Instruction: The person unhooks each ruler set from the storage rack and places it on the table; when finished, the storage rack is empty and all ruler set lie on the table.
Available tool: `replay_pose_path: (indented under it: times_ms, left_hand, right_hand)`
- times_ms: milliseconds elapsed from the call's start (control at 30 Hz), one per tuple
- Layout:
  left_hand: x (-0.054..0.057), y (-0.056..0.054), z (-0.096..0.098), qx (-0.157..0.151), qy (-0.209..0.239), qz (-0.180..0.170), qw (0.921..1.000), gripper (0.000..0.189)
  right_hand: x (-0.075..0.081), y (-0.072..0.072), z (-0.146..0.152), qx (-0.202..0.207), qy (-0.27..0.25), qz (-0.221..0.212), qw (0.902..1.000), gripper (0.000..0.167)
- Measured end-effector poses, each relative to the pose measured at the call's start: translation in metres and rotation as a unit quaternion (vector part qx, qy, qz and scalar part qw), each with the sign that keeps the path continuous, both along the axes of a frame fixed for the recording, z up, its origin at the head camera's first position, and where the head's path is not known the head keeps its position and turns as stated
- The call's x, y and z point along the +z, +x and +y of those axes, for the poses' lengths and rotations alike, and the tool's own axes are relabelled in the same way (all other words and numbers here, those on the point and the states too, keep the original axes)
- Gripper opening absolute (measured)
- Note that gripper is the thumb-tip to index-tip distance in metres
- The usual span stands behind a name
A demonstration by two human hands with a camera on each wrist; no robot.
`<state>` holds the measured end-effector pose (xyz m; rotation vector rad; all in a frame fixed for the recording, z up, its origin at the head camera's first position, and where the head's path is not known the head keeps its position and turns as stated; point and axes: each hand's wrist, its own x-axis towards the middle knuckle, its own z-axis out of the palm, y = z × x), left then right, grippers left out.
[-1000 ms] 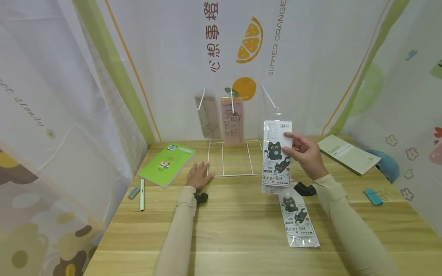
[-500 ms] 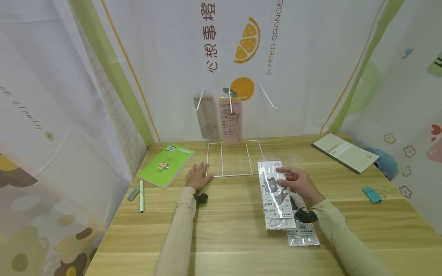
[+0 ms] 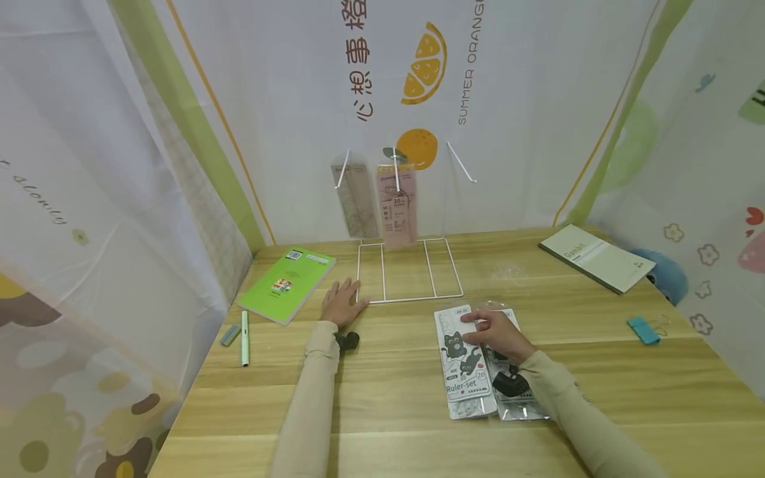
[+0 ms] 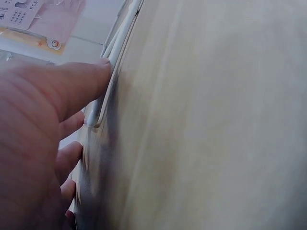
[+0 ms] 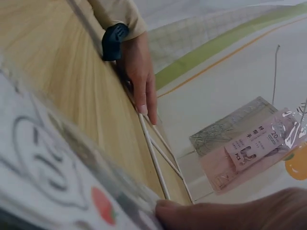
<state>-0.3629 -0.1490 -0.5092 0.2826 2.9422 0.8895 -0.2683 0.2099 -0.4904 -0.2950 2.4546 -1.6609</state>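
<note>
My right hand (image 3: 501, 335) pinches a clear-wrapped ruler set (image 3: 465, 362) printed with black cats, low over the table's right-centre. A second ruler set (image 3: 526, 410) like it lies beside and partly under that hand. The held pack fills the lower left of the right wrist view, with my thumb (image 5: 216, 213) near it. My left hand (image 3: 342, 305) rests at the front left corner of a white wire rack (image 3: 409, 300), fingers spread. In the left wrist view its thumb (image 4: 86, 84) touches the rack's wire.
A grey pack (image 3: 358, 206) and a pink pack (image 3: 403, 229) hang on the rack's left and middle hooks; the right hook (image 3: 461, 162) is bare. Around lie a green book (image 3: 287, 285), a pen (image 3: 244, 338), an eraser-like block (image 3: 230, 335), a notebook (image 3: 597, 259) and a blue binder clip (image 3: 644, 330).
My right hand has brought the ruler set down and away from the right hook toward the table, beside the other ruler set. My left hand has stayed at the rack's corner.
</note>
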Motion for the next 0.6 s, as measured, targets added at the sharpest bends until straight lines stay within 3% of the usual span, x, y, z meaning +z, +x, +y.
replay_pose_path:
  times_ms: [167, 333, 600]
  left_hand:
    - [0.001, 0.001, 0.0004, -0.001, 0.001, 0.002, 1.0, 0.063]
    - [0.0011, 0.0013, 0.0001, -0.001, -0.001, 0.007, 1.0, 0.063]
    - [0.0009, 0.0007, -0.0002, -0.003, -0.006, 0.006, 1.0, 0.064]
  right_hand:
    - [-0.0011, -0.0005, -0.0037, -0.019, 0.076, 0.018, 0.9968, 0.045]
    - [0.0026, 0.0016, -0.0057, -0.021, 0.168, 0.053, 0.9842, 0.044]
    - [0.0003, -0.0015, -0.0035, -0.016, 0.201, 0.055, 0.978, 0.044]
